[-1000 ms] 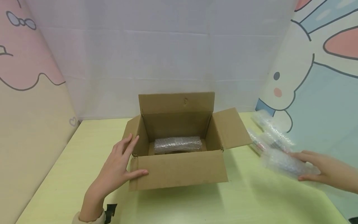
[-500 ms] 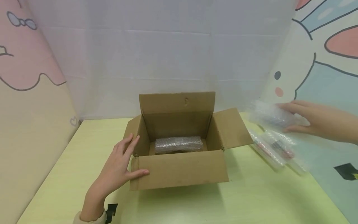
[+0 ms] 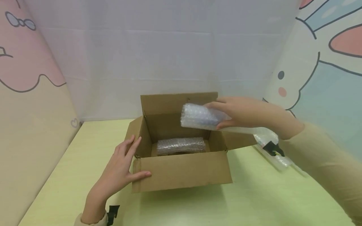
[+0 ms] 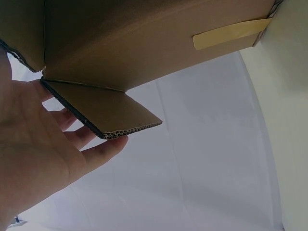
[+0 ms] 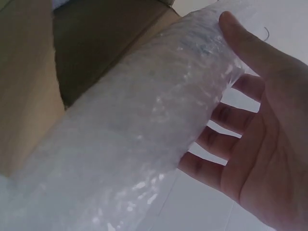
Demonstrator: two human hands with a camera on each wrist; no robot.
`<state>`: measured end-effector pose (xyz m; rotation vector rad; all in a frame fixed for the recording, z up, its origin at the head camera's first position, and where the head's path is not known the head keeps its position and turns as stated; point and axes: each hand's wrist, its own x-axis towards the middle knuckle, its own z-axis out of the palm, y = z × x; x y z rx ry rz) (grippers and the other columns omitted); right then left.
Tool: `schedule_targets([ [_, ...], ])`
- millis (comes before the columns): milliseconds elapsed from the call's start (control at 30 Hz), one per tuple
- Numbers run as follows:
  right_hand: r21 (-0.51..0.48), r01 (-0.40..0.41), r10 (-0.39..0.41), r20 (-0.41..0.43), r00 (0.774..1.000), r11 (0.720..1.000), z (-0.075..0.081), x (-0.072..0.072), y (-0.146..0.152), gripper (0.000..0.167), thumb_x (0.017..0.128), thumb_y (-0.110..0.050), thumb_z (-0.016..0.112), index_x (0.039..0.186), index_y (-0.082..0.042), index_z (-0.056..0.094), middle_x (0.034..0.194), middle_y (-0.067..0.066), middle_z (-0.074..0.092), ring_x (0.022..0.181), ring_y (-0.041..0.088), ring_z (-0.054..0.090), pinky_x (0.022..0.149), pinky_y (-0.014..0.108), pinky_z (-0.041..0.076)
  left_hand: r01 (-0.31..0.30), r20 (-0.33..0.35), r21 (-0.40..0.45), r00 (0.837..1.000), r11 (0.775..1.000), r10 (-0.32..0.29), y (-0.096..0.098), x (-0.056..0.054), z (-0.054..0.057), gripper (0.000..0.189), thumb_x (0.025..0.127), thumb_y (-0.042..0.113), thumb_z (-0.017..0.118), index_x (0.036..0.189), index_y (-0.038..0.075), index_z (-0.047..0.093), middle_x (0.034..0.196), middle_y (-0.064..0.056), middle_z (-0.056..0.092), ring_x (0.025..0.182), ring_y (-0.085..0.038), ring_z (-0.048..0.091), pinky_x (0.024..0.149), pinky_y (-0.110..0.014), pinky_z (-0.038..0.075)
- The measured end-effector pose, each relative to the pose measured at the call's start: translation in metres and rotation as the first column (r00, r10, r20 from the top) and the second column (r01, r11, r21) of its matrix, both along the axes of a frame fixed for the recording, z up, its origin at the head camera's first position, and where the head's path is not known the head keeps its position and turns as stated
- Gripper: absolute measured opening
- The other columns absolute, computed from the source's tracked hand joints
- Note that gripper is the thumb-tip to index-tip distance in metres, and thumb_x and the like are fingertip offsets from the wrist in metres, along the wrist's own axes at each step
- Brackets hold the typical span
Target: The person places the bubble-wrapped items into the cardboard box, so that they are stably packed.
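Observation:
My right hand [image 3: 237, 111] grips a bubble-wrap-covered roll [image 3: 199, 116] between thumb and fingers, over the right part of an open cardboard box [image 3: 183, 172]. Something bluish shows faintly through its wrap; in the right wrist view the wrapped roll [image 5: 125, 120] lies slanted beside the box's brown wall. My left hand [image 3: 118, 166] touches the box's left front corner, its fingers along the left flap and its thumb on the front flap. Up close, the left wrist view has those fingers behind a cardboard flap [image 4: 98, 106]. Another bubble-wrapped roll [image 3: 181, 145] lies inside the box.
More bubble-wrapped packages [image 3: 275, 157] lie on the pale yellow-green table [image 3: 181, 207] right of the box, partly hidden by my right arm. The box's right flap [image 3: 238, 139] spreads outward. A white cloth wall [image 3: 175, 56] stands behind, with cartoon-printed walls at both sides.
My right hand has lifted a wrapped roll from the packages at the right and carried it left to above the box. The left hand has stayed at the box corner.

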<state>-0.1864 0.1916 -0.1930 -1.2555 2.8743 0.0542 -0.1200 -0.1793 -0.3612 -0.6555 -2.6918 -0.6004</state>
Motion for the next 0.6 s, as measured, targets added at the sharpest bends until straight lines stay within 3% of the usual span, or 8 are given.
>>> schedule_targets([
  [200,0.085,-0.049,0.047,0.022,0.999,0.995,-0.005,-0.015,-0.047,0.068,0.088,-0.045,0.067,0.144,-0.013,0.045,0.125,0.008,0.06,0.104,0.022,0.063,0.089,0.041,0.054,-0.005,-0.003,-0.004,1.0,1.0,0.005,-0.002,0.001,0.001,0.111,0.069,0.05,0.082,0.154,0.01,0.024,0.152,-0.025,0.029,0.136,-0.043,0.031,0.105,-0.063,0.035],
  [400,0.183,-0.094,0.089,0.034,0.995,0.979,-0.023,-0.026,-0.085,0.073,0.085,-0.055,0.065,0.146,-0.02,0.043,0.128,0.003,0.06,0.112,0.019,0.062,0.08,0.041,0.056,-0.006,-0.008,0.004,1.0,1.0,0.007,-0.004,0.003,0.0,0.111,0.068,0.05,0.082,0.154,0.01,0.024,0.152,-0.025,0.029,0.135,-0.043,0.031,0.105,-0.063,0.036],
  [600,0.281,-0.124,0.116,0.045,0.992,0.952,-0.045,-0.036,-0.117,0.073,0.084,-0.059,0.063,0.144,-0.021,0.044,0.12,0.0,0.064,0.103,0.015,0.064,0.078,0.04,0.057,-0.008,-0.013,0.002,1.0,1.0,0.008,-0.005,0.002,0.001,0.111,0.068,0.05,0.082,0.154,0.01,0.025,0.152,-0.026,0.029,0.135,-0.043,0.032,0.104,-0.063,0.036],
])
